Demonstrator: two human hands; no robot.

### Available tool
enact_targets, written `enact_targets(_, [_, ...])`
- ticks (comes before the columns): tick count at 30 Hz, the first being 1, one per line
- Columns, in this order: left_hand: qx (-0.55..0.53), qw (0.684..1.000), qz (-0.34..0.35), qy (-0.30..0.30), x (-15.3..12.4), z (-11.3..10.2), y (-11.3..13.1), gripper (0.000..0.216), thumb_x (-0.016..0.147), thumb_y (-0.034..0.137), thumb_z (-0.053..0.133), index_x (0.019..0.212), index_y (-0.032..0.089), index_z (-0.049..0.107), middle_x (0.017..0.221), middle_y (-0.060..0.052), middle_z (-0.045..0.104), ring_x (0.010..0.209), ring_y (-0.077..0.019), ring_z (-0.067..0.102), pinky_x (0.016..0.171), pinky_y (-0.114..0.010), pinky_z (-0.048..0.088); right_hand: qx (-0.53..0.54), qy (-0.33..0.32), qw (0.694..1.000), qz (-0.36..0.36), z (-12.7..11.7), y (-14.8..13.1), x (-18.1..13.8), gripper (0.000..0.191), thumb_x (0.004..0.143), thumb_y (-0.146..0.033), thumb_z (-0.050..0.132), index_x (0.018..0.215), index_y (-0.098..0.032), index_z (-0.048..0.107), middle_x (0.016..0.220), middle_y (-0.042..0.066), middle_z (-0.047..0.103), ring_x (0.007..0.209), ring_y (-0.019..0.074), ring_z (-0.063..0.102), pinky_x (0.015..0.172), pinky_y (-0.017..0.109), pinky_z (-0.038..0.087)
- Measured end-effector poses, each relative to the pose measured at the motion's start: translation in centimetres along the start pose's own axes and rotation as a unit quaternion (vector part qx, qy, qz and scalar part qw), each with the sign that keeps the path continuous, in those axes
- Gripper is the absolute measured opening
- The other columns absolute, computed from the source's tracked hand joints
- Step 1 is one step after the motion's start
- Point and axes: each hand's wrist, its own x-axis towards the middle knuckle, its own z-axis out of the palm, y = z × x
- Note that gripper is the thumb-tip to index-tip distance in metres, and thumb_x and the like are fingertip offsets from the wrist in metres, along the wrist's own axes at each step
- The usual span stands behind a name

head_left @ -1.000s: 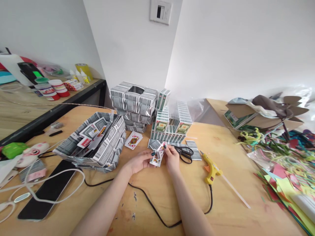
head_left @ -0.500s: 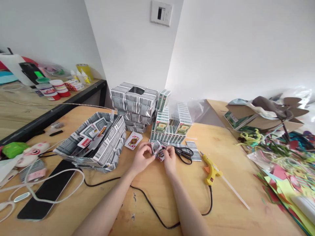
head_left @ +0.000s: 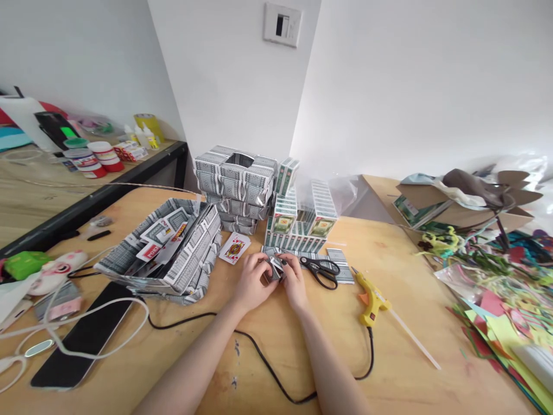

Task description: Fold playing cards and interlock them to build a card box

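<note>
My left hand (head_left: pixel 254 280) and my right hand (head_left: pixel 294 276) meet over the wooden table (head_left: pixel 276 357), fingers closed together on a folded playing card (head_left: pixel 275 266) pinched between them. A face-up king card (head_left: pixel 234 248) lies just left of my hands. Black scissors (head_left: pixel 322 268) lie right beside my right hand, on some flat cards. Behind them stands a block of green card packs (head_left: pixel 302 216) and a stacked box made of card backs (head_left: pixel 235 181).
A tray built of cards (head_left: pixel 173 251) holds loose cards at left. A yellow glue gun (head_left: pixel 371 297) lies at right, its black cord (head_left: pixel 268 363) looping before me. A phone (head_left: pixel 82 337), white cable, cardboard and paper scraps (head_left: pixel 496 288) crowd the sides.
The card was held up and open between my fingers; now both hands have dropped toward the table and closed around it, folding it smaller.
</note>
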Motion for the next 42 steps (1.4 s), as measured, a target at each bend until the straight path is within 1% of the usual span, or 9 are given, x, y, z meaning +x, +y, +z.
enact_targets(3, [0.026, 1.000, -0.006, 0.009, -0.05, -0.14, 0.28, 0.011, 0.064, 0.017, 0.062, 0.066, 0.019, 0.051, 0.099, -0.006, 0.049, 0.095, -0.0221, 0.044, 0.083, -0.038, 0.038, 0.025, 0.000, 1.000, 0.007, -0.23, -0.16, -0.01, 0.033, 0.078, -0.029, 0.041, 0.104, -0.022, 0.059, 0.102, 0.003, 0.061, 0.092, 0.0188, 0.054, 0.078, 0.031, 0.042])
enact_targets(8, [0.025, 1.000, 0.001, -0.004, -0.19, 0.07, 0.36, 0.012, 0.063, 0.016, 0.061, 0.066, 0.018, 0.050, 0.098, -0.006, 0.046, 0.094, -0.0217, 0.044, 0.083, -0.037, 0.039, 0.044, -0.023, 0.999, -0.007, -0.36, -0.32, 0.10, 0.034, 0.077, -0.025, 0.042, 0.105, -0.023, 0.062, 0.116, 0.004, 0.054, 0.110, 0.0205, 0.045, 0.095, 0.036, 0.033])
enact_targets(12, [-0.009, 1.000, 0.005, -0.013, -0.26, 0.29, 0.26, 0.011, 0.063, 0.015, 0.058, 0.066, 0.018, 0.048, 0.097, -0.006, 0.045, 0.095, -0.0203, 0.047, 0.082, -0.034, 0.041, 0.035, -0.042, 0.998, -0.008, -0.17, -0.35, -0.02, 0.033, 0.078, -0.025, 0.044, 0.104, -0.025, 0.064, 0.117, 0.005, 0.054, 0.110, 0.0211, 0.046, 0.095, 0.038, 0.034])
enact_targets(17, [-0.037, 0.999, -0.008, -0.032, -0.27, 0.26, 0.20, 0.011, 0.063, 0.015, 0.057, 0.067, 0.018, 0.048, 0.098, -0.006, 0.045, 0.093, -0.0191, 0.050, 0.077, -0.031, 0.044, 0.017, -0.033, 0.999, -0.026, -0.14, -0.28, 0.04, 0.031, 0.078, -0.026, 0.046, 0.103, -0.025, 0.064, 0.115, 0.006, 0.054, 0.108, 0.0216, 0.047, 0.095, 0.040, 0.034])
enact_targets(23, [-0.045, 0.998, -0.025, -0.048, -0.37, 0.34, 0.09, 0.009, 0.067, 0.016, 0.054, 0.067, 0.018, 0.045, 0.098, -0.006, 0.043, 0.070, -0.0117, 0.051, 0.063, -0.026, 0.045, -0.022, -0.031, 0.998, -0.049, -0.14, -0.39, -0.02, 0.030, 0.077, -0.027, 0.051, 0.104, -0.025, 0.064, 0.111, 0.006, 0.056, 0.107, 0.0213, 0.048, 0.094, 0.038, 0.035])
enact_targets(30, [-0.052, 0.998, -0.023, -0.039, -0.28, 0.58, 0.03, 0.009, 0.067, 0.015, 0.053, 0.067, 0.018, 0.045, 0.096, -0.005, 0.043, 0.073, -0.0126, 0.051, 0.065, -0.026, 0.045, -0.046, -0.038, 0.996, -0.066, -0.22, -0.60, -0.21, 0.027, 0.077, -0.029, 0.052, 0.101, -0.027, 0.065, 0.108, 0.006, 0.058, 0.105, 0.0224, 0.048, 0.094, 0.041, 0.033])
enact_targets(33, [-0.056, 0.997, -0.023, -0.036, -0.25, 0.63, -0.09, 0.009, 0.066, 0.013, 0.053, 0.068, 0.018, 0.046, 0.097, -0.005, 0.043, 0.072, -0.0118, 0.051, 0.065, -0.026, 0.045, -0.016, -0.060, 0.996, -0.063, -0.18, -0.71, -0.25, 0.027, 0.079, -0.030, 0.051, 0.102, -0.028, 0.065, 0.110, 0.005, 0.057, 0.106, 0.0221, 0.048, 0.095, 0.040, 0.034])
enact_targets(36, [-0.056, 0.997, -0.037, -0.040, -0.29, 0.65, -0.27, 0.012, 0.063, 0.009, 0.053, 0.068, 0.017, 0.045, 0.098, -0.004, 0.043, 0.064, -0.0086, 0.049, 0.061, -0.024, 0.044, 0.056, -0.079, 0.995, -0.038, -0.14, -0.73, -0.15, 0.028, 0.081, -0.031, 0.047, 0.101, -0.026, 0.066, 0.113, 0.005, 0.056, 0.107, 0.0216, 0.049, 0.095, 0.039, 0.035])
enact_targets(42, [-0.063, 0.996, -0.042, -0.043, -0.38, 0.63, -0.26, 0.012, 0.065, 0.010, 0.053, 0.071, 0.017, 0.046, 0.103, -0.005, 0.042, 0.060, -0.0066, 0.047, 0.060, -0.024, 0.044, 0.122, -0.065, 0.990, 0.013, -0.11, -0.20, 0.03, 0.024, 0.076, -0.030, 0.054, 0.096, -0.024, 0.067, 0.111, 0.004, 0.060, 0.110, 0.0217, 0.048, 0.097, 0.039, 0.033])
